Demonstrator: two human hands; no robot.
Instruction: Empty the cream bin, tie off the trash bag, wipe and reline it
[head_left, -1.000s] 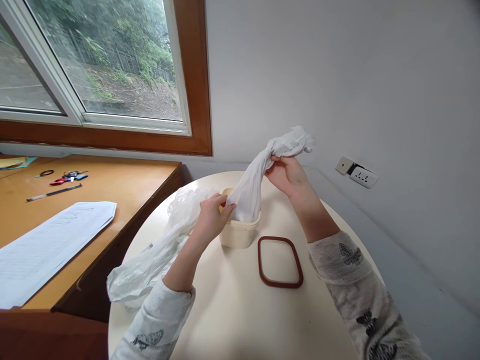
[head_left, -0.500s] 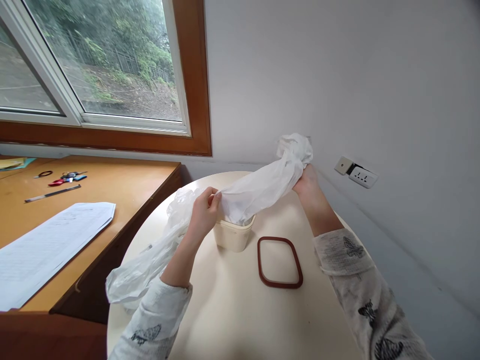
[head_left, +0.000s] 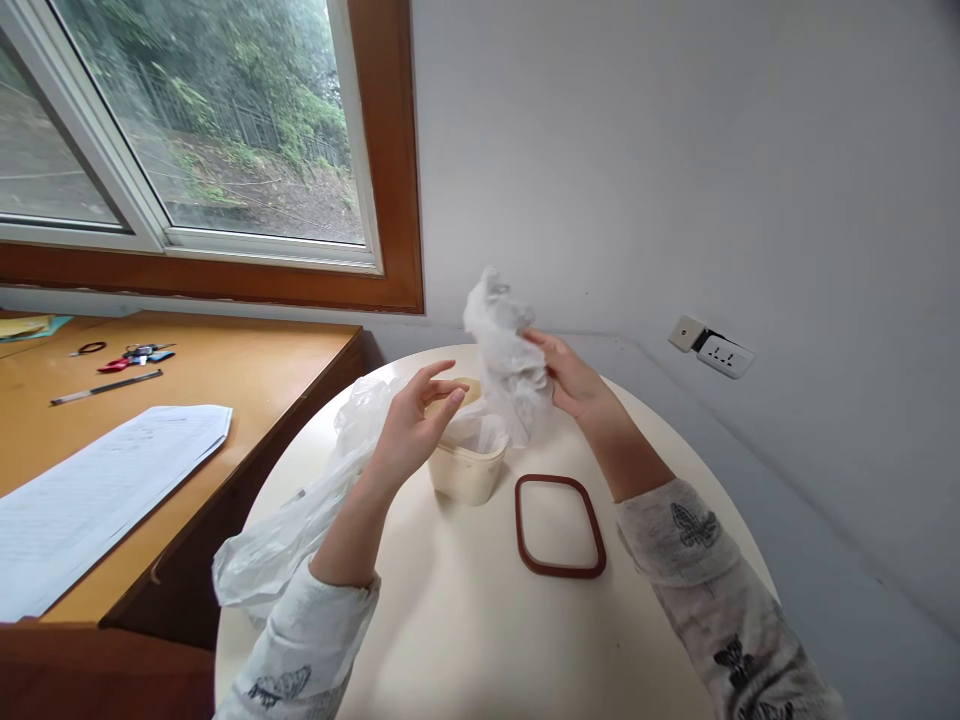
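Observation:
My right hand grips a crumpled white plastic bag, held up just beyond a small cream bin. The bag's lower part hangs down into the bin's mouth. My left hand hovers over the bin's left rim, its fingers apart and nothing between them. To the right of the bin, a reddish-brown rounded rectangular ring lies flat on the round cream table. Another clear-white plastic bag lies loosely on the table, partly behind my left forearm.
A wooden desk on the left bears a stack of papers, a pen, keys and a black band. A white wall with a socket bounds the table behind. A window is at upper left.
My left hand has let go of the bag and its fingers have spread. My right hand has moved left and slightly down with the bag, which is now bunched instead of stretched.

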